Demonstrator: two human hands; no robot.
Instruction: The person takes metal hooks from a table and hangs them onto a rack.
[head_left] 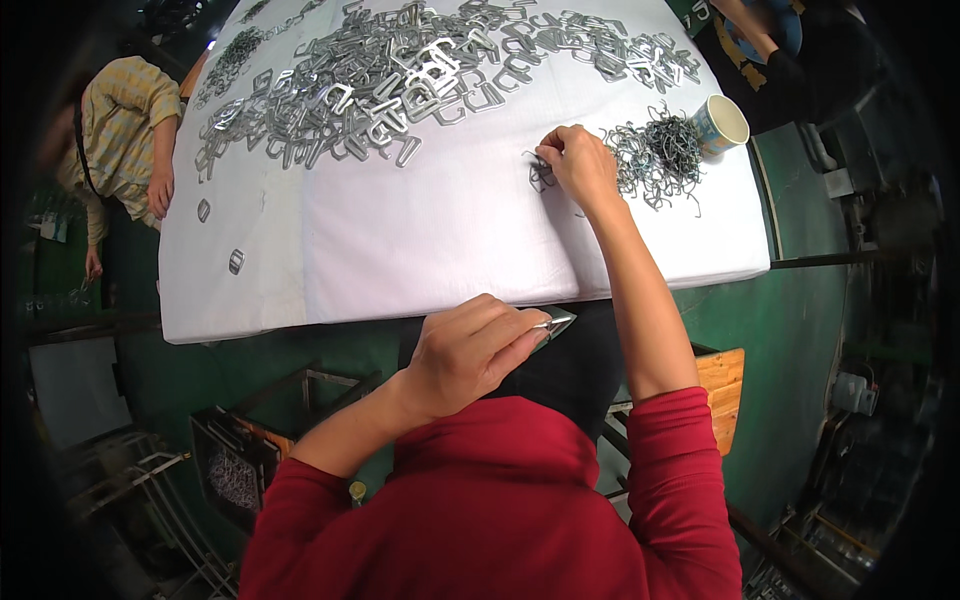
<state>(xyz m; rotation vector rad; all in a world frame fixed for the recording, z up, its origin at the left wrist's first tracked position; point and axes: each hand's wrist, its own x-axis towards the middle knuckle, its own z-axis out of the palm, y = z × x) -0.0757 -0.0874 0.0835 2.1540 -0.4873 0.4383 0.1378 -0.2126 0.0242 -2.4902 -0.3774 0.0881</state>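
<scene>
Just before the near edge of the surface (pixel 420 240), the left grip (pixel 470 350) is clamping one metal piece (pixel 560 322). The right grip (pixel 583 167) is reaching to wire hooks (pixel 672 148); whether it is clamping one, I cannot tell. Beyond, many metal frames (pixel 400 90) are lying loose, seemingly left; two pieces (pixel 236 262) are lying apart, perhaps done.
</scene>
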